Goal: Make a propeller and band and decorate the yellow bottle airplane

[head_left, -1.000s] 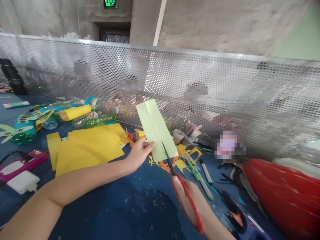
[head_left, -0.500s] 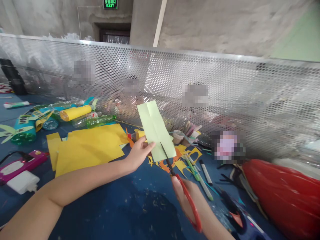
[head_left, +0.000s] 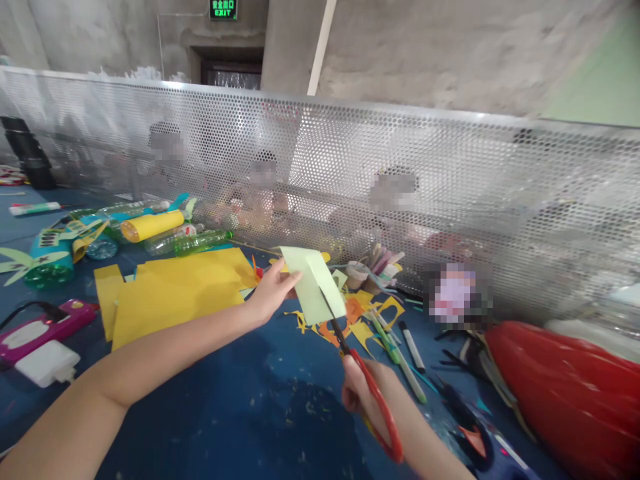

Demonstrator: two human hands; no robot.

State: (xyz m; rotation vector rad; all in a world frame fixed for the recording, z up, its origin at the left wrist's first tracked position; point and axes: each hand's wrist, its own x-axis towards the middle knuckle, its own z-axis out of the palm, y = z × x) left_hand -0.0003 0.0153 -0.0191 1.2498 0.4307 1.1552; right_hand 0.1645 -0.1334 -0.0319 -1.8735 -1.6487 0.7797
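A pale green sheet of paper [head_left: 311, 291] is held up over the blue table, its far end bent back. My left hand [head_left: 273, 290] pinches its left edge between thumb and fingers. In my right hand [head_left: 373, 393] is a pair of scissors [head_left: 376, 400] with red handles and dark blades. The blades reach into the paper from its near edge, and a slit shows above their tips. Below and right of the paper lie yellow and orange paper scraps [head_left: 361, 330].
Yellow sheets [head_left: 175, 293] lie left of my hands, with plastic bottles [head_left: 203, 242] behind them. A magenta power strip [head_left: 65, 325] is at far left. Markers [head_left: 412, 347], a red bag [head_left: 565, 387] and a perforated metal screen [head_left: 450, 173] stand right and behind; people sit beyond it.
The green paper has tilted and come lower, its far end now bent over. My left hand has moved slightly left and up along its edge. The slit has opened wider; the scissors stay nearly in place.
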